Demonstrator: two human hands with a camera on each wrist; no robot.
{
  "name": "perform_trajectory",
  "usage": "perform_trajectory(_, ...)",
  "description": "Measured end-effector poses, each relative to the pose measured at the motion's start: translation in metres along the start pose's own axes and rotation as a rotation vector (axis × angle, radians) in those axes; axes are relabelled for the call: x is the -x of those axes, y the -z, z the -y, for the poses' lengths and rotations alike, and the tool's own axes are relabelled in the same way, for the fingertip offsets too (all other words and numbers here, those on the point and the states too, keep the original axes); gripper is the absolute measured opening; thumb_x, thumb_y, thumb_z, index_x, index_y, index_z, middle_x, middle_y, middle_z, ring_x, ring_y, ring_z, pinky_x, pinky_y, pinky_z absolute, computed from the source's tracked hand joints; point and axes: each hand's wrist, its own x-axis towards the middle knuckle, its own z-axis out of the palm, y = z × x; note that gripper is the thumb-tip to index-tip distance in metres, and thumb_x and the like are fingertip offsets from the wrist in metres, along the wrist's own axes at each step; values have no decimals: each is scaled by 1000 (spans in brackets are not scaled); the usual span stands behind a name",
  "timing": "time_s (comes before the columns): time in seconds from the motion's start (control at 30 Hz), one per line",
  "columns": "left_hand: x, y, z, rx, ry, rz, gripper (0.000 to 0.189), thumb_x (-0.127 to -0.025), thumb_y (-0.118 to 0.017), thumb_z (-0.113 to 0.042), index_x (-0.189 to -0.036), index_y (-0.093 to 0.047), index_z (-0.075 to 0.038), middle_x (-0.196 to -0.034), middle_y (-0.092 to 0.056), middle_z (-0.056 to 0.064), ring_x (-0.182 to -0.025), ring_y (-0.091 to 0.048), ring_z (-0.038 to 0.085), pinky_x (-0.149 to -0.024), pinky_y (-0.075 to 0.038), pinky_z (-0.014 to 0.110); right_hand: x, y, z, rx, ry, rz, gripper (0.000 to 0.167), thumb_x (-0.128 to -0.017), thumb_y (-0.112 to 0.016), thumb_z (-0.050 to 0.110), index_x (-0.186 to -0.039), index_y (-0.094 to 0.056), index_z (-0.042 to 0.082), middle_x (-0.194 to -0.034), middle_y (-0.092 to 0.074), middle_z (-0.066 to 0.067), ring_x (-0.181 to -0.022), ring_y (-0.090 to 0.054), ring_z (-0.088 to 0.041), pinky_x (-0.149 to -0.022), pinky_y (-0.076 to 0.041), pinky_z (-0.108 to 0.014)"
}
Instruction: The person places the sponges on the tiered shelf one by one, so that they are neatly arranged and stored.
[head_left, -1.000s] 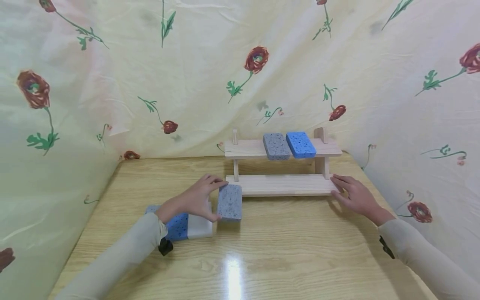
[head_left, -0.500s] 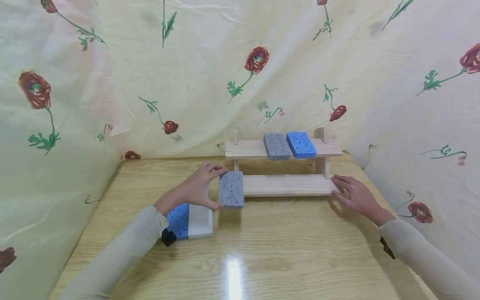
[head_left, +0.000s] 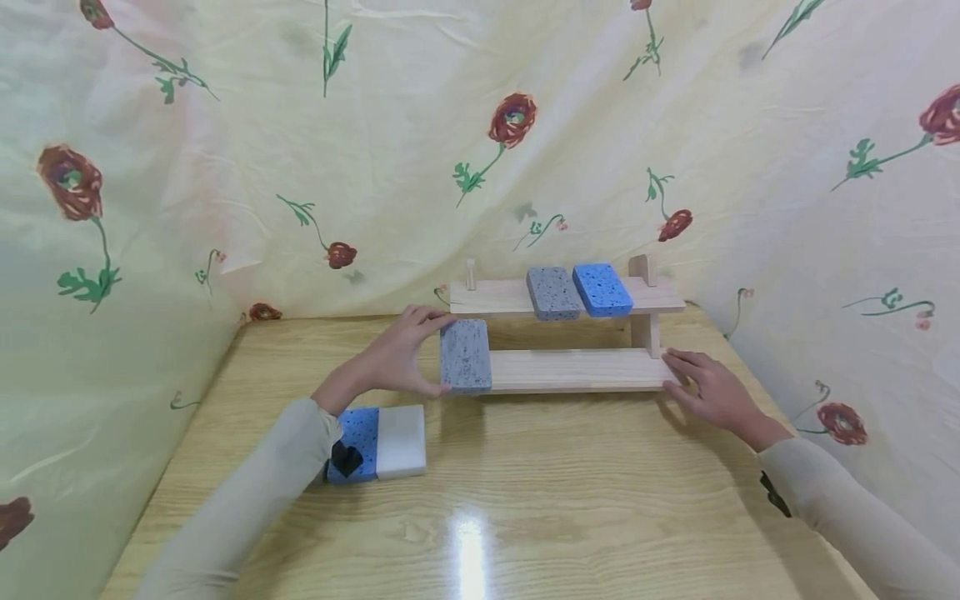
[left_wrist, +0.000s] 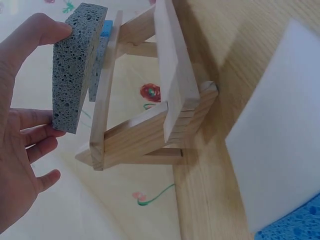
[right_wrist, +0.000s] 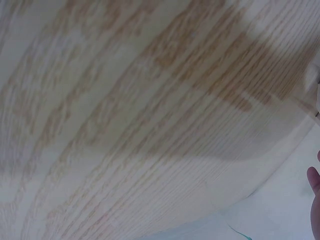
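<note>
A grey speckled sponge (head_left: pixel 466 358) is pinched along its edges by my left hand (head_left: pixel 397 357), thumb on the near end and fingers on the far end. In the head view it overlaps the left part of a two-tier wooden rack (head_left: pixel 573 371). The left wrist view has this held sponge (left_wrist: pixel 75 70) in the air beside the upper board (left_wrist: pixel 107 90). On the upper tier lie another grey sponge (head_left: pixel 553 293) and a blue sponge (head_left: pixel 602 290), side by side. My right hand (head_left: pixel 708 390) rests at the right end of the lower board, fingers nearly straight.
On the wooden table (head_left: pixel 570 500), left of the rack, a white sponge-like block (head_left: pixel 401 442) lies against a blue sponge (head_left: pixel 360 433), partly covered by my left wrist. A flowered cloth (head_left: pixel 390 150) hangs behind and at both sides.
My left hand has carried the grey sponge up and away from me, from in front of the rack to over its left part. My right hand has stayed in place.
</note>
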Motion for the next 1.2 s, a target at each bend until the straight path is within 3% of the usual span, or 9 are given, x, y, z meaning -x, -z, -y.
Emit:
perform_trajectory(0.17, -7, 2, 3, 13, -17, -35, 107, -66, -88, -45, -152, -44, 0, -143, -50, 14, -130, -42, 31, -107, -44, 52, 0, 0, 1, 4, -1, 6, 52, -88, -75, 23, -130, -65, -7, -135, -62, -28, -117, -59, -48, -95, -46, -63)
perform_trajectory(0.53, -20, 8, 3, -2, 21, -53, 109, -67, -87, -47, -154, -41, -2, -151, -44, 18, -137, -39, 33, -114, -38, 54, 1, 1, 1, -1, 1, 5, 52, -88, -75, 22, -130, -65, -7, -135, -62, -27, -117, -59, -48, -94, -47, -63)
perform_trajectory(0.87, -35, 8, 4, 22, -3, -113, 108, -67, -86, -46, -153, -42, 2, -145, -47, 18, -132, -40, 33, -108, -41, 51, 1, 1, 1, -10, -5, 7, 52, -88, -76, 22, -131, -65, -6, -136, -61, -27, -118, -59, -48, -95, -46, -64)
perform_trajectory(1.2, -54, 9, 7, 14, 52, -119, 108, -69, -86, -45, -157, -38, -4, -150, -43, 15, -137, -36, 33, -113, -37, 52, 2, -2, -1, -4, 3, -10, 52, -87, -76, 21, -130, -65, -6, -135, -62, -27, -118, -59, -48, -95, -46, -63)
